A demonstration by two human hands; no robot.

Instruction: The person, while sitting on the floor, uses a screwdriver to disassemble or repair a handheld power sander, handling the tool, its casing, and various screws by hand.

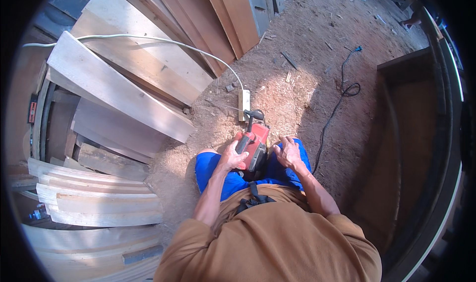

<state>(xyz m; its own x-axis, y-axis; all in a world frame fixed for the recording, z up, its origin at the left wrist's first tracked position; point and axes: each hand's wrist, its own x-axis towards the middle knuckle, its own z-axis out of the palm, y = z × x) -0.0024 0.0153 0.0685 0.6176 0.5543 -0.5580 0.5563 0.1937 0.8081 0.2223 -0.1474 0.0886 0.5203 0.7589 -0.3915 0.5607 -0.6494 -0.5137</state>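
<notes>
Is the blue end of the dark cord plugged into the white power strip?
No, the blue end lies on the dirt ground, apart from the white power strip.

Boards (119, 88) blocking left, open ground (317, 68) ahead-right (cord (342, 96))

Materials log: bare wood, hard plastic, matt cloth.
Tool (256, 145): red and black housing, plastic-looking, fairly smooth. Power strip (244, 99): pale smooth plastic; white cord (184, 45) smooth-sheathed. Dark cable (328, 125): rubber or plastic, cannot tell which. Pale planks (116, 83): bare wood, matt, flat faces smooth-looking. Panels (196, 19): reddish-brown wood, smooth. Ground (367, 31): rough, matt, earthy, strewn with wood shavings (278, 101). Shirt (277, 237): brown cloth, matt, softly creased. Shorts (210, 170): blue cloth.
</notes>
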